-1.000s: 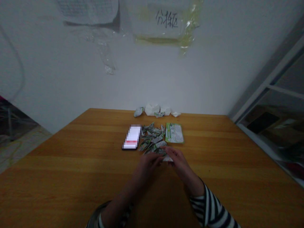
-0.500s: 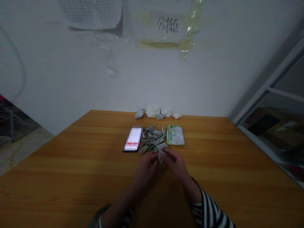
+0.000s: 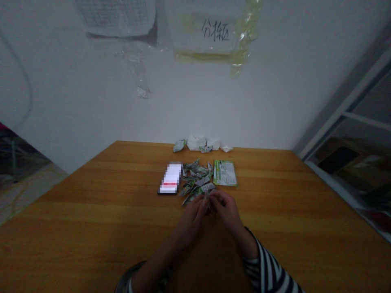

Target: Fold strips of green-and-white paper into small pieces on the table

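My left hand point(image 3: 194, 212) and my right hand point(image 3: 225, 208) meet near the middle of the table, fingertips pinched together. Between them is a small folded piece of printed paper point(image 3: 207, 199), mostly hidden by the fingers. Just beyond my fingers lies a pile of similar folded, pointed printed pieces point(image 3: 197, 179), grey-white with green patches. To the right of the pile a flat green-and-white printed packet point(image 3: 225, 173) rests on the table. A phone point(image 3: 170, 178) with a lit, blurred-out screen lies left of the pile.
Crumpled white tissues point(image 3: 196, 143) and a crumpled printed wrapper point(image 3: 179, 145) sit along the wooden table's point(image 3: 91, 195) back edge, against the wall. A handwritten sign point(image 3: 216, 30) is taped above. At right stands a metal-framed shelf point(image 3: 363, 122).
My left hand has turned and its fingers have moved slightly up and right, closer to the right fingertips. Less of the held paper shows now.
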{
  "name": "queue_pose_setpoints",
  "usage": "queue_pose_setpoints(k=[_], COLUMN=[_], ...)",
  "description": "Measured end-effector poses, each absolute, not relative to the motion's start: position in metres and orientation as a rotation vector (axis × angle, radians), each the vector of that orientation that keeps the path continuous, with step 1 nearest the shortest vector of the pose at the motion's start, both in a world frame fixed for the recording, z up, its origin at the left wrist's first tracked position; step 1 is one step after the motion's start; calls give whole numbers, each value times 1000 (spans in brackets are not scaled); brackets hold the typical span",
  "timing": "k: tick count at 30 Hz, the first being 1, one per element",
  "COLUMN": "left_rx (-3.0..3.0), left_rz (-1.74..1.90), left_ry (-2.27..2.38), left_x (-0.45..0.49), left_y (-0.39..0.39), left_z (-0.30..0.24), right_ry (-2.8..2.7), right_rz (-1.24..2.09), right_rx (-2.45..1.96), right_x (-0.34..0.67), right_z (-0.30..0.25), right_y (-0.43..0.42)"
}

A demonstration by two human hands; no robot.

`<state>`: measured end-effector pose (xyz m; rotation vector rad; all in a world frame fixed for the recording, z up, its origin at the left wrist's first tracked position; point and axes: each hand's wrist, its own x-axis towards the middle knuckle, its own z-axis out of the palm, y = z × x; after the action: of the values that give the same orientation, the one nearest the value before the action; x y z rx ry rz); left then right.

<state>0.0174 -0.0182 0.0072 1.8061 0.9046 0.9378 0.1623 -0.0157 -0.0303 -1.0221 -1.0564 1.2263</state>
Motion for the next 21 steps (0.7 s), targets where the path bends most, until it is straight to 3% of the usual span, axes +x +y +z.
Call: queue_pose_setpoints(k=[16,21], left_rx=[1944,1925], left_rz=[826,870], left_ry=[861,1034], left_x=[16,15], left_y=[-12,-10], left_z=[2,-9], right_ry=[-1093,-1310], right_rz=[1375,1216], right_rx=[-1003,-1011], right_x=[178,169], right_z=[-35,-26], right_y=[-11,-18])
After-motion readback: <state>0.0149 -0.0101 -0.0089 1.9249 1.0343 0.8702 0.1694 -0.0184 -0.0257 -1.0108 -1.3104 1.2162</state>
